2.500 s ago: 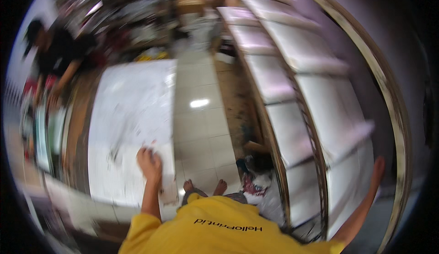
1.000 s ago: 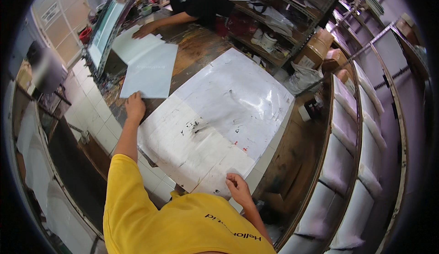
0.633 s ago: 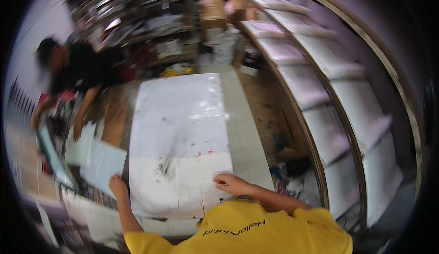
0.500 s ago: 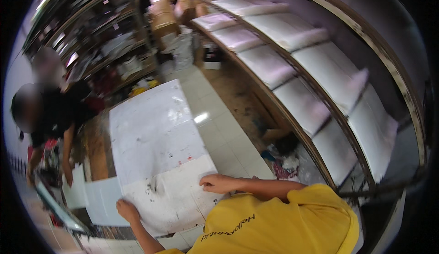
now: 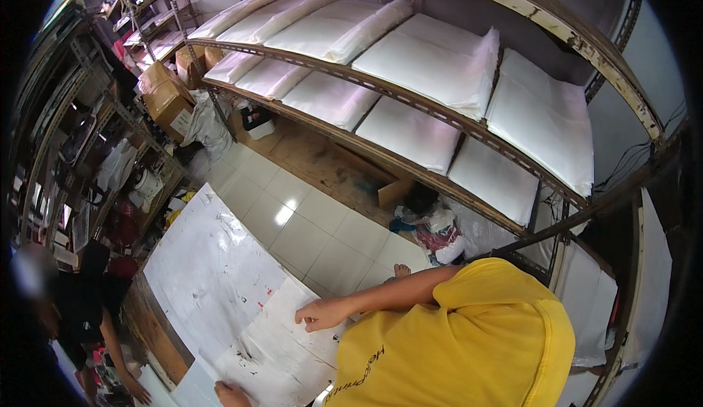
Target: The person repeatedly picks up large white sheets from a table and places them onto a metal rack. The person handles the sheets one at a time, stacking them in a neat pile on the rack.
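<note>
Before me is a work table topped with a white sheet [image 5: 220, 260], worn and marked with dark smudges and small red spots. A second off-white sheet [image 5: 293, 341], creased and stained, covers its near end. My right hand [image 5: 321, 314] is over the off-white sheet's right part, fingers loosely bent and apart, with nothing visible in them. At the sheet's left edge is my left hand [image 5: 231, 394], partly cut off by the picture's lower rim; its fingers are bent but seem to grip nothing. A pale blue sheet [image 5: 196, 386] lies beside it.
A two-level rack [image 5: 410, 84] bears several stacks of white sheets [image 5: 432, 59] beyond the tiled floor [image 5: 329, 257]. Cluttered shelves [image 5: 88, 128] stand left, cardboard boxes [image 5: 165, 99] at the back. A co-worker in black [image 5: 80, 319] is at lower left. Bagged cloths [image 5: 439, 235] lie under the rack.
My view has swung right and up, so the rack fills more of it and the table sits lower left. Both hands stay near the off-white sheet; the right one's fingers point more downward.
</note>
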A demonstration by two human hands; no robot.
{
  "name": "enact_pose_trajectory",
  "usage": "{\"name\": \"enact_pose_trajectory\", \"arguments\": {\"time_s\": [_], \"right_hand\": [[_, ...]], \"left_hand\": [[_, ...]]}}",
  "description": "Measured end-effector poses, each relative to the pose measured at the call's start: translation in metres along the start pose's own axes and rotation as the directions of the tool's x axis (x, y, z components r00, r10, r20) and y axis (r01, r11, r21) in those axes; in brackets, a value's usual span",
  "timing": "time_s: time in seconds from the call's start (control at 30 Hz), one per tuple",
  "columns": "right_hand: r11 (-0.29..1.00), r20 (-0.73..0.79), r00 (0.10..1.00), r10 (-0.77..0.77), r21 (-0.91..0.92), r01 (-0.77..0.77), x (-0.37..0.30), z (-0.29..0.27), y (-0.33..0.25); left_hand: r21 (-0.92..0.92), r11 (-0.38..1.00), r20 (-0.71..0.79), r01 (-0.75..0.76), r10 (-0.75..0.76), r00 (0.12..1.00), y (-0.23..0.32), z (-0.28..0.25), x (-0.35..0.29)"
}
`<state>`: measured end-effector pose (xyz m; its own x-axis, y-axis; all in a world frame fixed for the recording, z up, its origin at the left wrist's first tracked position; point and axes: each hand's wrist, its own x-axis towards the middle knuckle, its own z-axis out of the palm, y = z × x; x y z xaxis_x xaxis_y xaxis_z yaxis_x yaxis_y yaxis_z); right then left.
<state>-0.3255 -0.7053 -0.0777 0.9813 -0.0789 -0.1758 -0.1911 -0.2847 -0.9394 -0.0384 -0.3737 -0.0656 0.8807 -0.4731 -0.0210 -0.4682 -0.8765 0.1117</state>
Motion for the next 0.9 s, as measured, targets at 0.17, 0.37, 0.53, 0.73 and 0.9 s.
{"name": "enact_pose_trajectory", "arguments": {"time_s": [0.17,0.37,0.53,0.73,0.9], "right_hand": [[0.982,-0.133,0.985,-0.111,0.139,0.129,0.01,-0.001,-0.012],[0.967,-0.212,0.976,0.043,0.254,0.012,0.012,-0.04,-0.019],[0.997,-0.454,0.89,-0.038,0.047,0.067,-0.052,-0.119,-0.038],[0.97,-0.787,0.606,-0.116,-0.22,-0.1,-0.201,-0.255,-0.092],[0.923,-1.0,-0.002,0.027,0.026,-0.384,-0.402,-0.317,-0.129]], "left_hand": [[-0.503,0.764,-0.155,-0.404,0.38,0.912,0.143,0.018,-0.011],[-0.578,0.573,-0.198,-0.581,0.593,0.781,0.289,-0.002,-0.061],[-0.757,0.404,-0.212,-0.514,0.593,0.777,0.347,-0.039,-0.079],[-0.629,0.503,-0.333,-0.593,0.516,0.789,0.339,-0.024,-0.027],[-0.544,0.657,-0.28,-0.522,0.444,0.851,0.309,0.02,0.012]]}}
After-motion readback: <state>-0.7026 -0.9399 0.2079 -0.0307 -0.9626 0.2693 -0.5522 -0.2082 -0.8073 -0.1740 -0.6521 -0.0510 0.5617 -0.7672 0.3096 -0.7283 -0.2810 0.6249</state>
